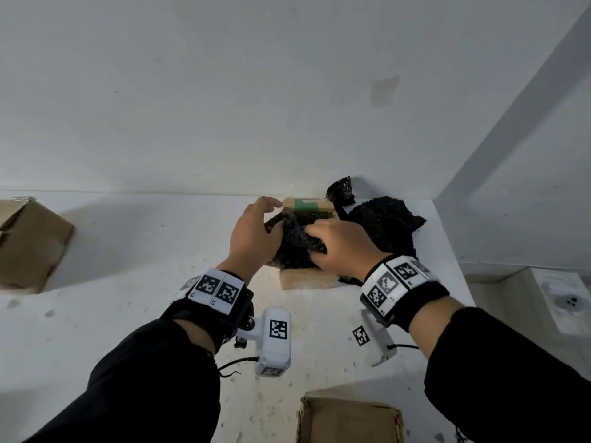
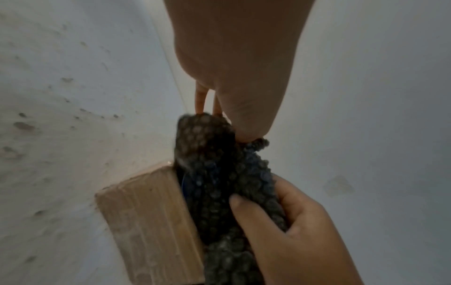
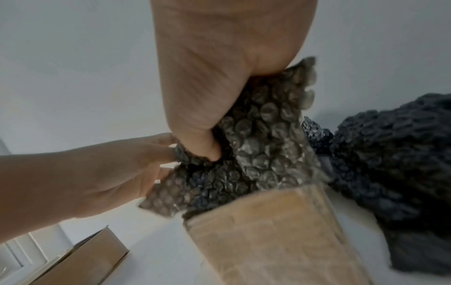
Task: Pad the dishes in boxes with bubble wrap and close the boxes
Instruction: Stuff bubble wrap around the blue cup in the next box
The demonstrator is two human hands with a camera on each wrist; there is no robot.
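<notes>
Black bubble wrap (image 1: 295,241) pinched by both hands' fingers (image 3: 207,152) over the box (image 1: 307,278); bunching could leave dishes unpadded.

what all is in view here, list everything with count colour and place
open box: 1, brown cardboard, middle of the table, at the wall
bubble wrap sheet: 1, black, over the open box, gripped by both hands
bubble wrap pile: 1, black, right of the open box
other boxes: 2, brown cardboard, far left and near edge
table: 1, white, speckled
wall socket: 1, white, far right
left hand: grips the sheet
right hand: grips the sheet
</notes>
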